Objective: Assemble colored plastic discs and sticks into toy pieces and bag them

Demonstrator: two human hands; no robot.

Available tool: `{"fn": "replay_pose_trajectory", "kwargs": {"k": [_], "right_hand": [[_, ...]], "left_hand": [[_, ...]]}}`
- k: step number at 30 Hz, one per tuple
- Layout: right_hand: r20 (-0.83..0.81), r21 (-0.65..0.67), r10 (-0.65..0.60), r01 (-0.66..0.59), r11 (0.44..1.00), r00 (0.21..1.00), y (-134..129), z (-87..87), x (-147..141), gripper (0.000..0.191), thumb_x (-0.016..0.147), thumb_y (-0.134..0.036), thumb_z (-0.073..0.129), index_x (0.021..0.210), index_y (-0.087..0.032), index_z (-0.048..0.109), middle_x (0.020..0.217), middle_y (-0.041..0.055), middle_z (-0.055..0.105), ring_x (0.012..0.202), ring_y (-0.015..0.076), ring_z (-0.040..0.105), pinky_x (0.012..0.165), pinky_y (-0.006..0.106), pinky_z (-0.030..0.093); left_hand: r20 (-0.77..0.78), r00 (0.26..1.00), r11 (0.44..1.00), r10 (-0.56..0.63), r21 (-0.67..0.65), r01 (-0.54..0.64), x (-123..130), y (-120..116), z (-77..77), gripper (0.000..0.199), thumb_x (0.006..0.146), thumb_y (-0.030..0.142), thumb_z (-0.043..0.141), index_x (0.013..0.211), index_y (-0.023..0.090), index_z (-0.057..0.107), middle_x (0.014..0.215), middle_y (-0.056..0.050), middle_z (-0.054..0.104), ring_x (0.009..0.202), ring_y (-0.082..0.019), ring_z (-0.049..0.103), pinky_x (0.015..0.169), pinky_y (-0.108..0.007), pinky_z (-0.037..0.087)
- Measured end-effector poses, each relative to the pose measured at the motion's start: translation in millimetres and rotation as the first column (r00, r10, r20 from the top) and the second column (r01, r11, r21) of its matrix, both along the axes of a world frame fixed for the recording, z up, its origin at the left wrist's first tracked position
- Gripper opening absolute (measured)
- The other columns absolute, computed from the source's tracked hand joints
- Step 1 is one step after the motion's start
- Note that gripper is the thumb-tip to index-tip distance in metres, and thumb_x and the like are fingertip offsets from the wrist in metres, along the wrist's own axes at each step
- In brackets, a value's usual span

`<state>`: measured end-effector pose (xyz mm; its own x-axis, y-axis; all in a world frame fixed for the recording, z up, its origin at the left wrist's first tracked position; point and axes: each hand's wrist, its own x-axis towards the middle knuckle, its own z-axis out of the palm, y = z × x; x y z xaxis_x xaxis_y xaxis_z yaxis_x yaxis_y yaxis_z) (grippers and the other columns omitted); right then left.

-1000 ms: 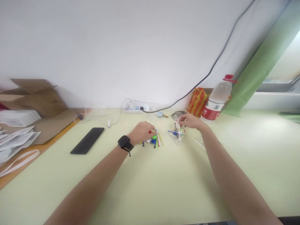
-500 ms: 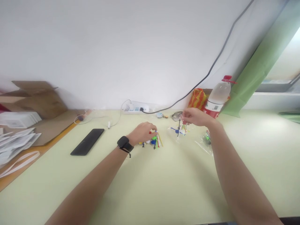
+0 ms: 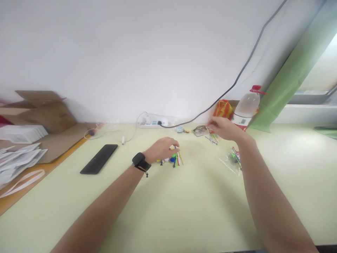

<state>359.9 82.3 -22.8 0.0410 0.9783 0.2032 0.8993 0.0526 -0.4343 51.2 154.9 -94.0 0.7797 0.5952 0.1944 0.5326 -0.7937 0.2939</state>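
My left hand (image 3: 163, 149), with a black watch (image 3: 139, 161) on its wrist, is curled over a small group of coloured plastic pieces (image 3: 176, 161) on the pale green table. Its fingers are bent and partly cover the pieces; whether they grip one is hidden. Farther right, my right hand (image 3: 219, 126) pinches the top of a clear plastic bag (image 3: 212, 136) with thin coloured pieces in it. Another clear bag (image 3: 233, 160) with green and red pieces lies beside my right forearm.
A black flat object (image 3: 99, 159) lies at the left. Along the wall are a power strip (image 3: 153, 122), dark coiled cable (image 3: 199, 130) and a large bottle (image 3: 244, 109). Cardboard (image 3: 50, 112) and white packets (image 3: 21, 158) occupy the far left.
My right hand has moved slightly right and away from me, and the bag with the coloured pieces has shifted the same way. My left hand has barely moved.
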Motion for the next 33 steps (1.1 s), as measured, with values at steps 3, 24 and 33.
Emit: {"fn": "replay_pose_trajectory", "kwargs": {"k": [3,24,33], "right_hand": [[0.010,0.023,-0.007,0.007,1.000,1.000,2,-2.3,4,0.016,0.094,-0.017,0.048,0.094,-0.021,0.064,0.101,0.0067,0.073,0.089,0.0200,0.065,0.072,0.027,0.048],[-0.401,0.124,0.348,-0.327,0.937,0.847,0,-4.6,6,0.029,0.085,-0.048,0.076,0.095,-0.021,0.069,0.091,0.0059,0.071,0.087,0.0219,0.067,0.079,0.036,0.055],[-0.293,0.176,0.207,-0.160,0.971,0.933,-11,5.3,17,0.026,0.086,-0.045,0.075,0.096,-0.021,0.072,0.093,0.0065,0.074,0.082,0.0218,0.068,0.070,0.033,0.054]], "left_hand": [[0.014,1.000,1.000,-0.010,-0.008,0.010,0,0,0.6,0.033,0.097,0.050,0.055,0.108,0.026,0.074,0.110,-0.005,0.075,0.105,-0.026,0.067,0.091,-0.037,0.051],[0.508,0.854,0.919,-0.111,-0.276,0.283,107,6,12.2,0.034,0.091,0.040,0.071,0.115,0.017,0.071,0.114,-0.011,0.074,0.097,-0.022,0.070,0.088,-0.034,0.056],[0.693,0.720,0.937,0.017,-0.263,0.231,106,16,5.8,0.020,0.092,0.034,0.067,0.095,0.015,0.072,0.094,-0.008,0.076,0.084,-0.017,0.069,0.078,-0.029,0.053]]}}
